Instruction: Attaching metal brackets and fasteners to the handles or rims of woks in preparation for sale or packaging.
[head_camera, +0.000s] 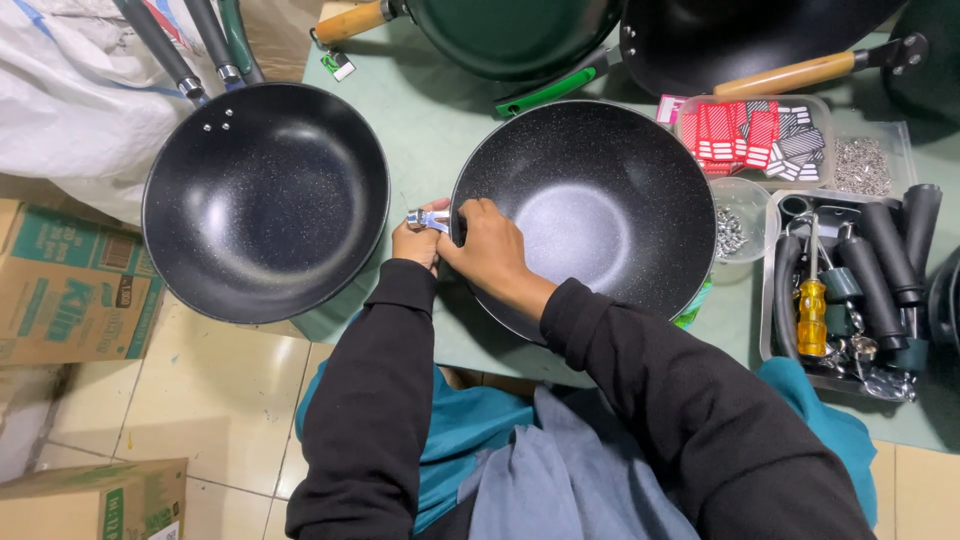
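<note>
A black speckled wok (600, 215) without a handle lies on the pale green table (430, 120) in front of me. My left hand (417, 240) holds a small shiny metal handle bracket (428, 218) against the wok's left rim. My right hand (487, 243) rests on that same rim, fingers pressed to the bracket from the inside. Both arms are in black sleeves.
A second black wok (265, 200) with a handle sits on the left. More pans with wooden and green handles (790, 75) lie at the back. At right are a tray of black handles and a yellow screwdriver (812, 315), a bowl of screws (735, 230) and a box of red labels (750, 135). Cardboard boxes (70, 290) stand on the floor.
</note>
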